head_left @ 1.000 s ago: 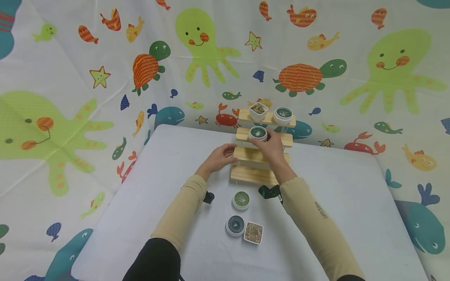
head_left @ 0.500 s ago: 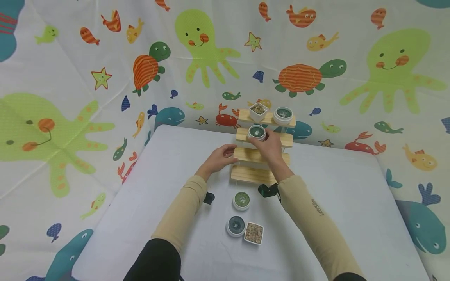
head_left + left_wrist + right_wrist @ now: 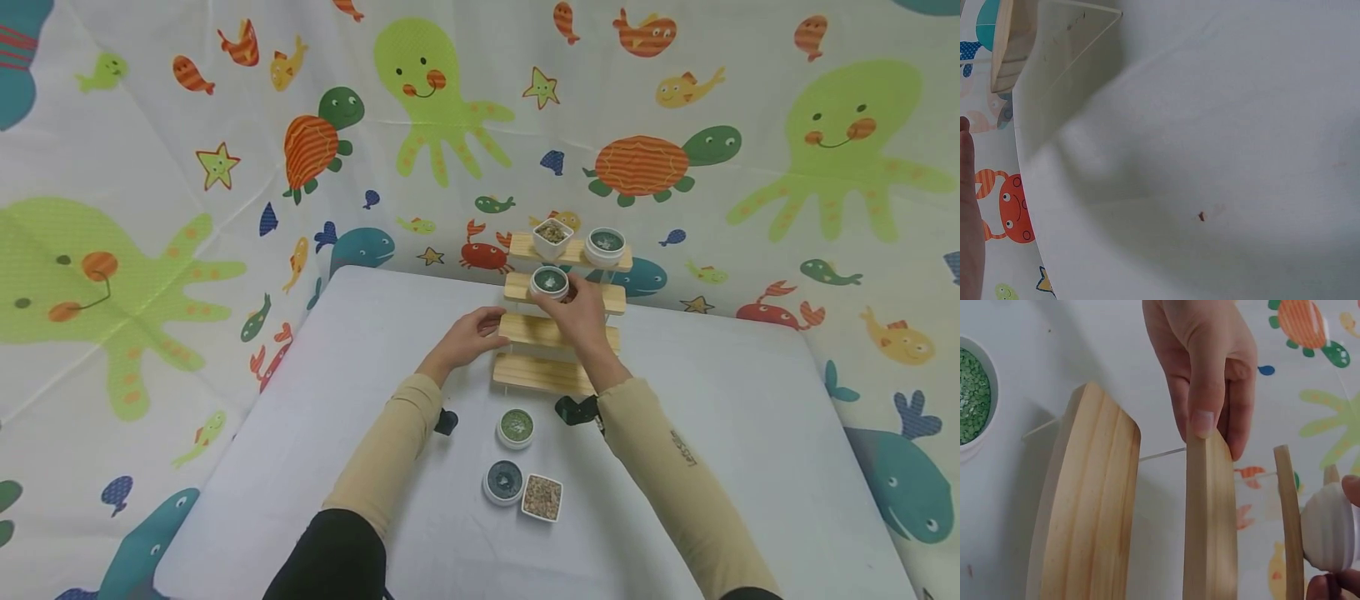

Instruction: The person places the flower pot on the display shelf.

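A four-step wooden display stand (image 3: pixel 536 368) stands at the back of the table. On its second-highest step, my right hand (image 3: pixel 583 323) holds a small round white bowl (image 3: pixel 550 284) with dark green contents by its side. My left hand (image 3: pixel 468 336) grips the left end of the step below; in the right wrist view the left thumb (image 3: pixel 1205 394) lies along the board's end, with fingers on the other side. That view also shows the held bowl (image 3: pixel 1327 530) side-on, right at the board. Only a finger (image 3: pixel 969 206) of my left hand shows in the left wrist view.
On the top step stand a square white bowl (image 3: pixel 552 244) and a round bowl (image 3: pixel 604 247). In front of the stand are a green-filled bowl (image 3: pixel 515 427), a dark-filled bowl (image 3: pixel 502 482) and a square bowl (image 3: pixel 542 497) of brown bits. A printed cloth (image 3: pixel 450 208) hangs behind.
My right hand and the round bowl shift slightly left, then slightly back right along the step. The left hand keeps its grip in place.
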The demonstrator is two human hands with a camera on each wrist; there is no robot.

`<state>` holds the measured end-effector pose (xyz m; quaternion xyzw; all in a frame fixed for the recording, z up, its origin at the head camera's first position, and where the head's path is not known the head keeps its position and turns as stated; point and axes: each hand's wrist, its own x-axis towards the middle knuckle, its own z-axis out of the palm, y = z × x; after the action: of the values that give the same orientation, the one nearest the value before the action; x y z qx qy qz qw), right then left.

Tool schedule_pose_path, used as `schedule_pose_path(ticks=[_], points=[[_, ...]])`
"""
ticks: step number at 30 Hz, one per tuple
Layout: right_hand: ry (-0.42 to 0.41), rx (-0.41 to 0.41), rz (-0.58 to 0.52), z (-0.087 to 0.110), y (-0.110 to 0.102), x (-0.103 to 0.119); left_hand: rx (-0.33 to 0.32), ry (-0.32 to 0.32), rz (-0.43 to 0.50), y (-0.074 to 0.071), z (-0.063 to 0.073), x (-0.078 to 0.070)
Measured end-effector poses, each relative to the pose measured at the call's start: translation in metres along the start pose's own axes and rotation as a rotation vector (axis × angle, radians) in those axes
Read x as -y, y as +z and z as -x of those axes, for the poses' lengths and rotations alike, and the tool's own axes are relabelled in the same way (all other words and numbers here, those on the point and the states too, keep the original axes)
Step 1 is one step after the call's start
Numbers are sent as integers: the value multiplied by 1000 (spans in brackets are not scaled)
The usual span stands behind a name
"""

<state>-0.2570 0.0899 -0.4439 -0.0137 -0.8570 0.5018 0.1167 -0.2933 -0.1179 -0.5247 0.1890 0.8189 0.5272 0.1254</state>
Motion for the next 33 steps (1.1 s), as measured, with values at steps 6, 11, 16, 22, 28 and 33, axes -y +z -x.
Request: schedule_pose_path(ticks=[6,11,16,22,28,33], points=[[2,0,-44,5,-3,1,2,-4,2,-1,1,0],[37,-3,-67,11,-7,-2,4,0,3,-1,0,0],[107,20,-52,20,-13,-6,3,-3,-7,-1,0,0],[181,65,-64,35,-23,-9,3,-3,-14,-1,0,1],[173,86,-73,50,-29,-15,6,1,-4,-1,0,1],[166,102,-75,61,-32,-23,7,-3,0,-1,0,1]])
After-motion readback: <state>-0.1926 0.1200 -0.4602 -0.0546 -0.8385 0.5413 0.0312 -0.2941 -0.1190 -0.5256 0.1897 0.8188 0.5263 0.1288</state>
